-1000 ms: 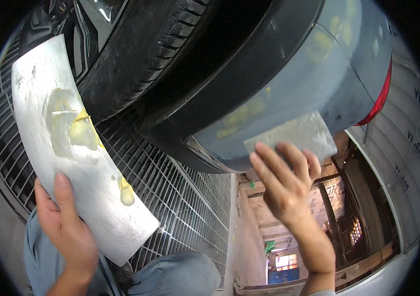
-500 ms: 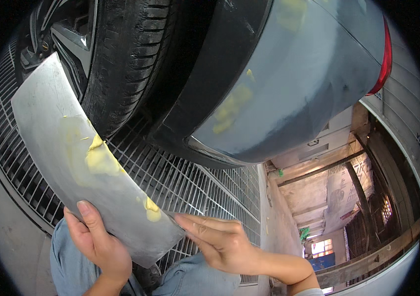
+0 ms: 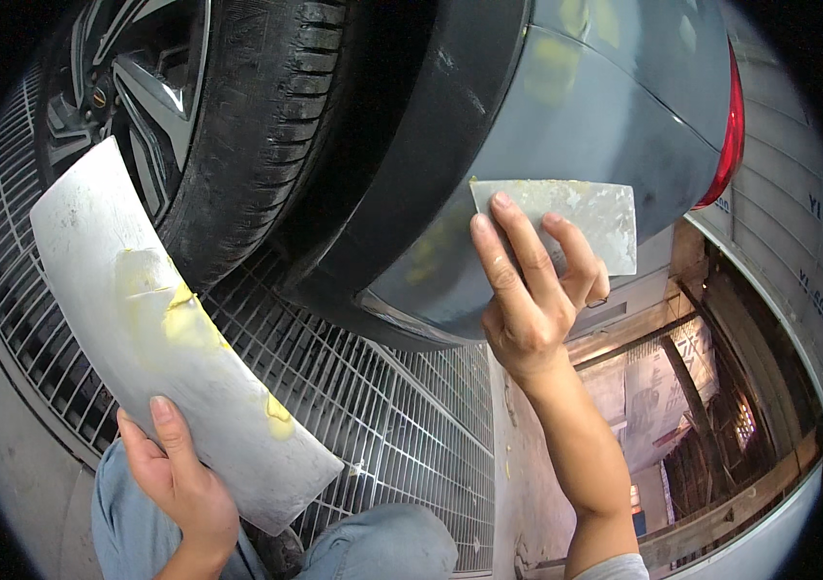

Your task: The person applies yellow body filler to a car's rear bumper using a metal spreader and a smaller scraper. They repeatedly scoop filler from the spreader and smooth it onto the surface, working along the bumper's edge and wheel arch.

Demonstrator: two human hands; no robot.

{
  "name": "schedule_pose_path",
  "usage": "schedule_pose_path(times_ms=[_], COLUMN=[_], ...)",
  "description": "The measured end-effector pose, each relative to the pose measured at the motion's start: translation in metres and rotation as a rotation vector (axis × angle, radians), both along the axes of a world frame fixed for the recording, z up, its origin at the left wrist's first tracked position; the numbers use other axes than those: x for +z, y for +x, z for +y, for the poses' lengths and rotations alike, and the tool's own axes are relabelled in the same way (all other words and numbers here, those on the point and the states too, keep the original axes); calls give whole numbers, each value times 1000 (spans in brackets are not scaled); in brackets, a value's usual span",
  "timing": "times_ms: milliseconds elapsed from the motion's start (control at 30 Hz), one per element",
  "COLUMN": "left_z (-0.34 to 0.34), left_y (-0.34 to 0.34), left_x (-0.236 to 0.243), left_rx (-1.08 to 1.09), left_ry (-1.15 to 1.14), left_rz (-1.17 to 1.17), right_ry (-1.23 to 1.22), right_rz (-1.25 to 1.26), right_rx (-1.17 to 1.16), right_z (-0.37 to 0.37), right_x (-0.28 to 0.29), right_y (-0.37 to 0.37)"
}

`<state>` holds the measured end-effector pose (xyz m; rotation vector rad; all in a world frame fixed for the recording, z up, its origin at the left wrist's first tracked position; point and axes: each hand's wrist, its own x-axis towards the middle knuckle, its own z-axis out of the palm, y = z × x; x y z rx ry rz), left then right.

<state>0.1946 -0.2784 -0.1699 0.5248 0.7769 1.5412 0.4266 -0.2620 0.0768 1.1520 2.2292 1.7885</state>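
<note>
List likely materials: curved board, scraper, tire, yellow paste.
Curved board: probably metal; dull silvery sheen, scuffed.
Scraper: metal or plastic, can't tell; flat, grey, blotchy surface.
Tire: likely rubber; black, grooved tread.
Yellow paste: perhaps putty; smooth, thick, smeared lumps.

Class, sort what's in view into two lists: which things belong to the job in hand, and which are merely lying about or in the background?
Job in hand:
left hand, holding the curved board
yellow paste on that board
right hand, holding the flat plate
grey car panel behind the plate

Background:
black tyre
red tail light
metal grating
</note>
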Motion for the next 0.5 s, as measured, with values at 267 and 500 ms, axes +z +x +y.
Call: schedule_pose_path(times_ms=[267, 500], left_z=[6, 3], left_y=[0, -5], left_x=[0, -3], left_rx=[44, -5], left_ry=[0, -6], left_rz=[-1, -6], right_ry=[-12, -205], right_rz=[-51, 202], right_rx=[-72, -154], right_z=[5, -64], right_x=[-4, -14], right_y=[-4, -33])
